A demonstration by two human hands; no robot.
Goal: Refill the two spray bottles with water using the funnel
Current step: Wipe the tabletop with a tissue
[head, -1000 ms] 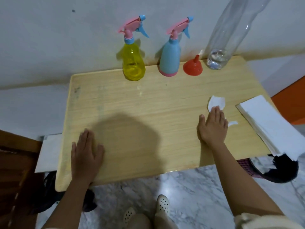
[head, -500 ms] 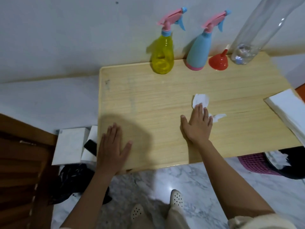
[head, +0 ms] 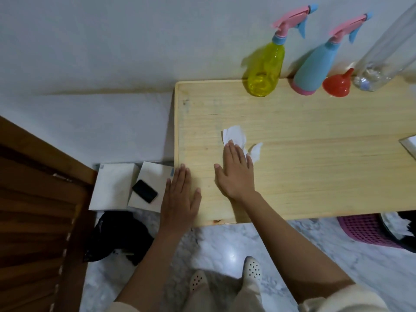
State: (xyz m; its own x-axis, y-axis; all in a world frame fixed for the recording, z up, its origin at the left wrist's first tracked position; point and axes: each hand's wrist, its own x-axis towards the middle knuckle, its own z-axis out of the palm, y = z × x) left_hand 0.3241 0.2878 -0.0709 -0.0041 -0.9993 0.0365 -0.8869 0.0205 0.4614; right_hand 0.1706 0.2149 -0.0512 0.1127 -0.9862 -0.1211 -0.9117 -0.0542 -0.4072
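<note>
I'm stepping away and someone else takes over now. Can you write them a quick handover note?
Left hand: open, flat on the near-left corner of the pale wooden table.
Right hand: open, pressing a crumpled white tissue onto it.
Along the wall: yellow translucent spray bottle, blue spray bottle, red plastic funnel mouth down, tall clear plastic bottle, nearly empty.
Done: both sprayer heads on; fill levels unclear.
Left: probably finish wiping, check levels.
</note>
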